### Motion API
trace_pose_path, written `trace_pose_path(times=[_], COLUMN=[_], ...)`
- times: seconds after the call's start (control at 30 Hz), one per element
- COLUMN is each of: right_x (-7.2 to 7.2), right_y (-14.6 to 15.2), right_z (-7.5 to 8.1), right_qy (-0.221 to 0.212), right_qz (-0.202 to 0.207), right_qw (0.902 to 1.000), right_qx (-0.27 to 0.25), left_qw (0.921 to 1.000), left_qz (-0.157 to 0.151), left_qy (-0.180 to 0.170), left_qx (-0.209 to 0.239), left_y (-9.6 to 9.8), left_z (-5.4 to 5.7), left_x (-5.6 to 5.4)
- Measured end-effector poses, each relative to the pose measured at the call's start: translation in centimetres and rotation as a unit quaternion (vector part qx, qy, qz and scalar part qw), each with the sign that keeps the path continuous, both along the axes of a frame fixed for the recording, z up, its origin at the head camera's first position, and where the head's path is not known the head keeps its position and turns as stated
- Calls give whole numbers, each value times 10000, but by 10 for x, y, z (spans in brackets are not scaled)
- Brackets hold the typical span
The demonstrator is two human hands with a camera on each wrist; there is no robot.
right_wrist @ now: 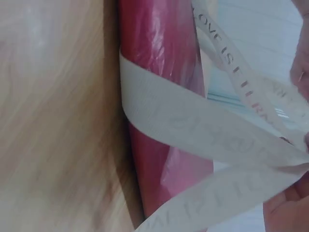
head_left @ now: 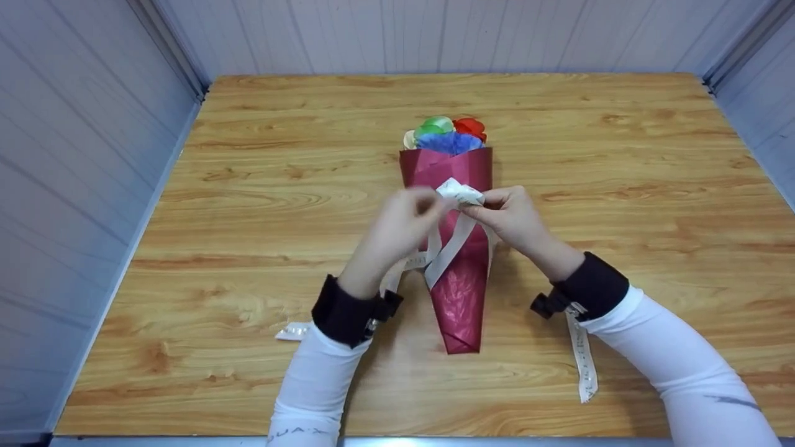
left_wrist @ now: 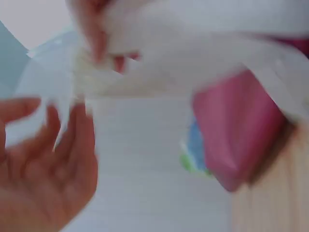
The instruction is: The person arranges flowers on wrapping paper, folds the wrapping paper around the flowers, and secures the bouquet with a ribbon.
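Observation:
A bouquet lies upright in the head view, wrapped in dark red paper [head_left: 458,310], with green, red and blue flowers [head_left: 448,143] at its top. White printed ribbon [head_left: 452,248] passes around the wrapping and is gathered above it. My right hand [head_left: 512,214] pinches the gathered ribbon between thumb and fingers. Close beside it on the left is my left hand [head_left: 402,220], blurred. In the left wrist view this left hand [left_wrist: 53,169] has its fingers spread and relaxed, the fingertips near the ribbon [left_wrist: 145,72]. The right wrist view shows a ribbon loop [right_wrist: 169,111] around the paper.
The bouquet rests on a wood-grain table [head_left: 248,205] with pale panel walls [head_left: 348,37] at the back and sides. One ribbon tail [head_left: 293,331] lies left of the left wrist. Another tail [head_left: 582,366] hangs near the right wrist.

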State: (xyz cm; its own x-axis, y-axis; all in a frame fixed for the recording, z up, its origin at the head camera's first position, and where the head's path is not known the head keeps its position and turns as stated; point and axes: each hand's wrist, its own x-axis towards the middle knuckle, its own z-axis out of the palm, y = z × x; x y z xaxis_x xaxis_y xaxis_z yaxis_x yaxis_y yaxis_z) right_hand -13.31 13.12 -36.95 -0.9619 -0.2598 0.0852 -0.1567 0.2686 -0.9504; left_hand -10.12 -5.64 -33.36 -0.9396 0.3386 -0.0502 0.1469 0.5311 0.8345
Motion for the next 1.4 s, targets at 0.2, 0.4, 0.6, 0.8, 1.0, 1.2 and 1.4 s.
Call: trace_pose_path(times=[0.2,0.4,0.6,0.8,1.0,1.2,1.4], right_x=[2,4,2,4,2,2,4], right_y=[0,2,0,-8,-9,-7,-6], right_z=[2,3,4,3,1,1,2], right_qy=[30,-29,66,125,258,418,440], right_qz=[-169,-126,-306,-238,-212,-135,17], right_qw=[9996,9994,9994,9994,9994,9989,9979], right_qx=[235,323,124,-200,-104,188,484], left_qw=[9741,9888,9300,8685,8192,8056,7874], left_qz=[-1863,-101,875,1649,1754,1732,1920], left_qy=[-965,-1284,-1613,-1954,-2345,-2306,-2178], left_qx=[-848,754,3185,4246,4931,5176,5437], left_y=[26,48,58,60,60,61,63], left_z=[-24,-50,-60,-65,-63,-67,-69], left_x=[9,13,9,6,9,10,8])
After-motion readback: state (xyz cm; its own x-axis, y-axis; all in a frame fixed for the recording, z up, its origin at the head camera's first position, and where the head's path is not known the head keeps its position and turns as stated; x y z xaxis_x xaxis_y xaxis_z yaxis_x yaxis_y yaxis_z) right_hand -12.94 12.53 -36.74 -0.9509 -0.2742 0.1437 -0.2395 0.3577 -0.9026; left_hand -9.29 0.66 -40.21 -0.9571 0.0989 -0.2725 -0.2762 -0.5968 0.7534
